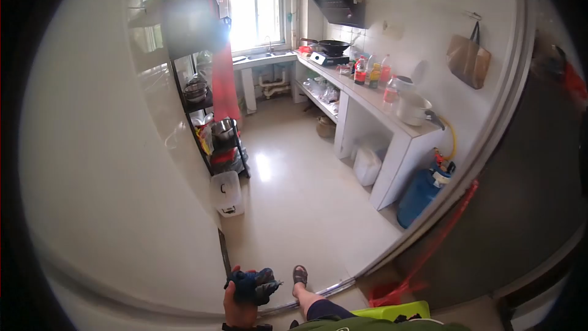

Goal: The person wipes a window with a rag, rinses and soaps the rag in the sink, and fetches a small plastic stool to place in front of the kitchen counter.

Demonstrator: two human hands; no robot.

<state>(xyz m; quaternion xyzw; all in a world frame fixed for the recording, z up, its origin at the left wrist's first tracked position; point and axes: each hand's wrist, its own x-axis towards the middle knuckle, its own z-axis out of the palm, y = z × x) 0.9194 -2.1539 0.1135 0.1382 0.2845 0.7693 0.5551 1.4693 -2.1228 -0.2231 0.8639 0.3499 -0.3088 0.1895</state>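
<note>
My left hand [240, 311], low in the view, is closed around a bundle of crumpled dark blue cloth [252, 287]. Grey-black folds of it stick out to the right, past my fingers. My right hand is out of sight. Beside my body at the bottom right, a lime-green plastic container [392, 311] shows its edge, with something dark at its rim. One foot in a dark sandal [299, 275] is on the floor just inside the doorway.
A black rack [202, 104] with pots stands left, a lidded clear bin [226, 193] before it. Along the right runs a tiled counter [392, 132] with bottles and a stove. A blue gas cylinder [419, 196] stands at its near end. Red plastic [392, 294] lies by the door frame.
</note>
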